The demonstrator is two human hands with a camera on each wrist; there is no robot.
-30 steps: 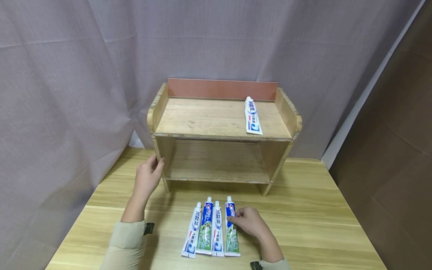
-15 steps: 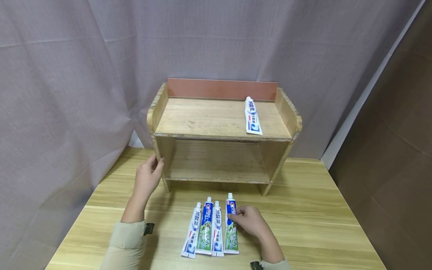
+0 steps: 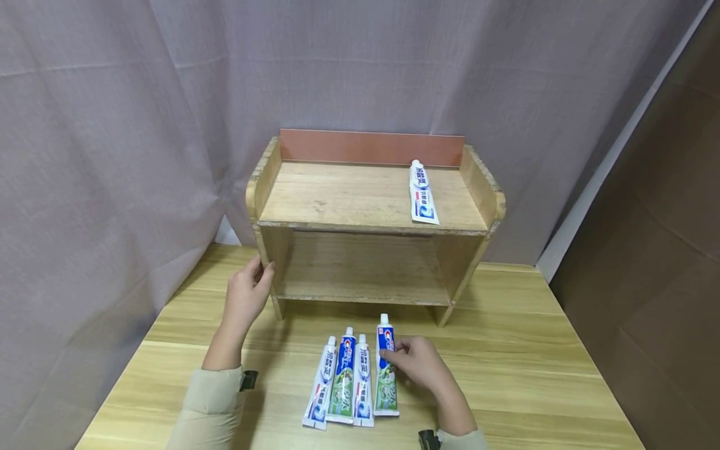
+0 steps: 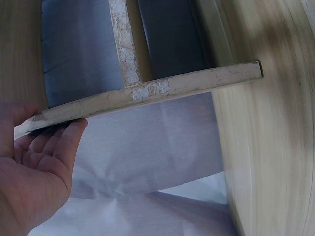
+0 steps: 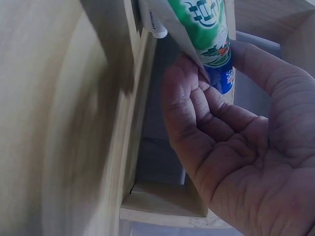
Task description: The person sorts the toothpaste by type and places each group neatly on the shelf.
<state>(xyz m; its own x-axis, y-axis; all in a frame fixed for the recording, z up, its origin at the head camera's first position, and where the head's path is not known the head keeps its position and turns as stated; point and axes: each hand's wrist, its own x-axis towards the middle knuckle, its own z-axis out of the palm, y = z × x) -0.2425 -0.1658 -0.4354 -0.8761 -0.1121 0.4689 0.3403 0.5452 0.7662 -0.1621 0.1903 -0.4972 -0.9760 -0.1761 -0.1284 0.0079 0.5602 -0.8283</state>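
Observation:
My right hand point(image 3: 420, 361) pinches a blue and green toothpaste tube point(image 3: 385, 387) between thumb and fingers, cap pointing away from me. In the right wrist view the tube point(image 5: 209, 37) sits between thumb and fingertips. To its left on the table lie a white tube point(image 3: 362, 384), a second blue and green tube point(image 3: 342, 384) and another white tube point(image 3: 320, 387), side by side. My left hand point(image 3: 245, 294) grips the left side panel of the wooden shelf point(image 3: 349, 228); the left wrist view shows thumb and fingers on either side of the panel edge point(image 4: 103, 102).
A white toothpaste tube point(image 3: 422, 192) lies on the shelf's upper board, toward the right. The shelf stands at the back of the wooden table point(image 3: 523, 375), before a grey curtain point(image 3: 360, 62). A brown surface point(image 3: 658, 250) rises on the right.
My right hand has moved the blue and green toothpaste tube forward, away from me, so its cap sticks out beyond the others. The left hand keeps its hold on the shelf.

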